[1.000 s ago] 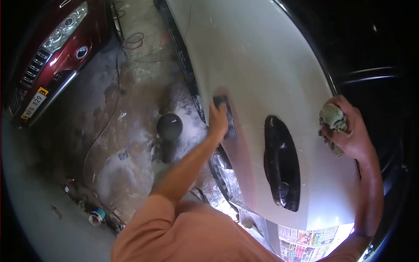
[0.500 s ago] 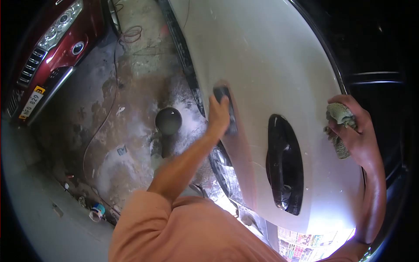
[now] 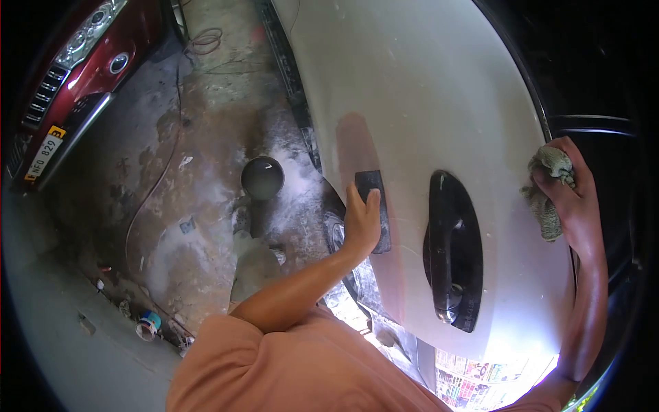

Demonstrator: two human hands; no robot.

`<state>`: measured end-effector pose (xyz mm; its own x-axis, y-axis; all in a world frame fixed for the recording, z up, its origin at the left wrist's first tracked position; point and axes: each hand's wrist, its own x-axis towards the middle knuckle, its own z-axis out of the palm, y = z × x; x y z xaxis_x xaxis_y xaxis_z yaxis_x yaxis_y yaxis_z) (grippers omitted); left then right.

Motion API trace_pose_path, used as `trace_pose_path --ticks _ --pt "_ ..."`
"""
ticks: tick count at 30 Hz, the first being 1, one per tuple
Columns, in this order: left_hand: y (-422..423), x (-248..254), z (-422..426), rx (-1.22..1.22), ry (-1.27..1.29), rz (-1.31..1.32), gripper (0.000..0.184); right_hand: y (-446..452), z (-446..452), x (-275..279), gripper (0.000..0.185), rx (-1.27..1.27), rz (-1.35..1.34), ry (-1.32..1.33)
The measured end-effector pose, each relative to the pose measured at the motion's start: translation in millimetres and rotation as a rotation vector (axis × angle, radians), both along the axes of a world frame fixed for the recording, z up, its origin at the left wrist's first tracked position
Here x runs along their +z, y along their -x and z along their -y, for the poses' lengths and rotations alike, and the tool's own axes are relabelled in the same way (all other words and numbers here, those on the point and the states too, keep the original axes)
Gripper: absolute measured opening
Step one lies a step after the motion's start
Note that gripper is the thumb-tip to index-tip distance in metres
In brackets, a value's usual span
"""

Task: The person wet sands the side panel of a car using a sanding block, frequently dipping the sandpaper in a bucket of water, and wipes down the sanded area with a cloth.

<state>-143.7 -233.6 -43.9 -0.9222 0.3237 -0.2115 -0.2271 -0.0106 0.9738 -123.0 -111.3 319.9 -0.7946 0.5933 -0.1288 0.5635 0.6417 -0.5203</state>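
Note:
A dark sanding block (image 3: pixel 373 213) lies flat on the pale car door (image 3: pixel 412 103), with my left hand (image 3: pixel 362 218) closed around its near side. Under and above the block runs a pinkish-brown patch (image 3: pixel 357 141) on the paint. My right hand (image 3: pixel 573 182) grips a crumpled greenish cloth (image 3: pixel 547 216) at the door's right edge, by the window. Between my hands sits the black door handle (image 3: pixel 445 254) in its dark recess. Part of the block is hidden behind my left fingers.
A dark round bucket (image 3: pixel 263 178) of cloudy liquid stands on the wet, stained floor (image 3: pixel 199 206). A thin hose (image 3: pixel 161 182) trails across it. The front of a red car (image 3: pixel 89 75) is at upper left. A small tin (image 3: pixel 147 325) stands at lower left; newspaper (image 3: pixel 473 378) covers an area below the door.
My left hand has slid the sanding block down the door, toward me, uncovering more of the pinkish patch above. My right hand stays near the door edge with the cloth. The view has shifted slightly.

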Motion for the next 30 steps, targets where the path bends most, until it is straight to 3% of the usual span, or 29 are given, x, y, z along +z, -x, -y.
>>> trace_pose_path --ticks 2,5,8,11,15,18,21,24,27,30 --pt "12 2 -4 0.012 0.023 0.035 0.052 0 3 2 0.020 -0.012 0.024 0.016" --pt "102 25 -10 -0.191 -0.043 0.368 0.058 -1 1 3 0.020 0.002 0.043 0.040" --pt "77 31 -4 -0.155 -0.026 0.270 0.058 -1 0 4 0.020 0.029 0.054 0.021" --pt "3 -3 -2 0.028 -0.050 -0.031 0.051 2 2 4 0.019 0.021 0.078 0.011" --pt "89 -4 -15 -0.140 -0.021 0.300 0.059 1 1 4 0.019 0.069 0.078 0.004" --pt "102 8 -15 -0.119 -0.039 0.340 0.058 -1 2 4 0.019 0.054 0.075 0.038" --pt "24 -11 -8 0.047 0.041 0.002 0.055 1 3 3 0.020 0.035 0.060 0.027" --pt "37 -5 -4 -0.061 0.011 0.245 0.056 3 2 3 0.021 0.028 0.094 -0.017" --pt "109 -17 -19 -0.152 -0.052 0.465 0.059 2 2 4 0.021 0.045 0.108 -0.007" --pt "77 -18 -18 -0.091 0.014 0.261 0.058 0 4 3 0.021 0.041 0.086 -0.018"
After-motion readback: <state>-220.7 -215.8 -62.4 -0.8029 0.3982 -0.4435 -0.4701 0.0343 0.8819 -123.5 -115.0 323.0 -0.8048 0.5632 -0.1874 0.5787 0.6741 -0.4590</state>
